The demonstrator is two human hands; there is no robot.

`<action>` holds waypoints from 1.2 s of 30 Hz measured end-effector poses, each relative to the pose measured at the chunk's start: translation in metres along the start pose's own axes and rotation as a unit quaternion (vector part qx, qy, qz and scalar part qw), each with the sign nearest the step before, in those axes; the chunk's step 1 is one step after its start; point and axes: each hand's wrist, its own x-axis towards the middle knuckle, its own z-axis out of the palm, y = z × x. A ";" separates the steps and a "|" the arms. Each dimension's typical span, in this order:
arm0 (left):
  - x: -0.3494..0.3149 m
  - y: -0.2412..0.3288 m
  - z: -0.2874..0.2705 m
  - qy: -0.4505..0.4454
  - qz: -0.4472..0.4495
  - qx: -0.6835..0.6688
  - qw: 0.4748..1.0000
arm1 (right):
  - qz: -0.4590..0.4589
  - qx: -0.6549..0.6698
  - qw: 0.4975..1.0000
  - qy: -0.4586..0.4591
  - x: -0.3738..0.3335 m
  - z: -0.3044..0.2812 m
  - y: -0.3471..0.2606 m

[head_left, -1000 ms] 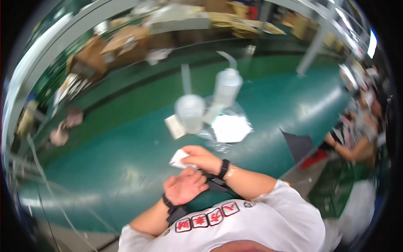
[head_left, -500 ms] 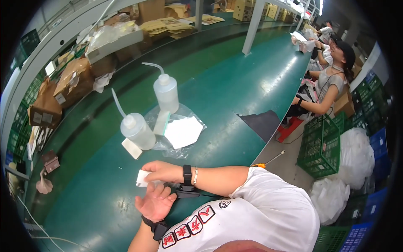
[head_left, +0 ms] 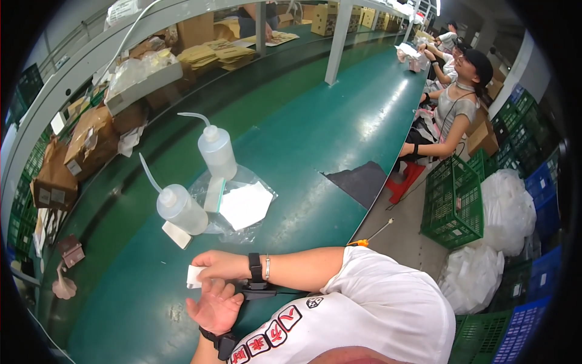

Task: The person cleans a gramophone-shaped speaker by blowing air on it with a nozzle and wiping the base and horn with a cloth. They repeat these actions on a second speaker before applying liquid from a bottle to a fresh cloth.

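Observation:
My right hand [head_left: 223, 266] pinches a small folded white cloth [head_left: 194, 276] just above the green worktop. Right beside it, my left hand [head_left: 217, 305] is turned palm up, its thumb apart and fingers loosely bent, with nothing visible in it. The fingertips come close to the right hand; whether they touch is hard to tell. Beyond the hands stand two translucent squeeze bottles, a nearer one [head_left: 183, 210] and a farther one [head_left: 217, 153], both with bent spouts. A stack of white sheets [head_left: 245, 206] lies on clear plastic beside them, and a cream block [head_left: 176, 235] sits by the nearer bottle.
A dark cloth [head_left: 359, 184] lies at the bench's right edge, with an orange-handled screwdriver [head_left: 362, 242] near it. Brown paper packages [head_left: 91, 136] line the far left. Co-workers sit along the right side, near a green crate [head_left: 451, 203] and white bags [head_left: 470, 276].
The whole view has shifted, so bench and bottles appear lower and farther left. My right hand still holds the white cloth; my left hand stays palm up beside it.

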 end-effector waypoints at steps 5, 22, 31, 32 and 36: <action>0.003 -0.003 -0.003 0.013 0.001 -0.018 1.000 | 0.011 0.011 1.000 0.007 -0.002 -0.003 -0.002; 0.001 -0.008 -0.028 -0.027 0.004 -0.088 0.996 | 0.093 -0.036 0.994 0.045 -0.013 -0.001 -0.018; -0.002 -0.012 -0.028 -0.086 -0.019 -0.095 0.992 | 0.065 -0.037 0.997 0.033 -0.009 -0.006 -0.005; -0.001 -0.010 -0.028 -0.088 -0.024 -0.095 0.991 | 0.063 -0.037 0.997 0.037 -0.010 -0.005 -0.006; 0.002 -0.011 -0.026 -0.076 -0.039 -0.098 0.992 | 0.045 -0.024 0.996 0.068 -0.016 0.002 -0.012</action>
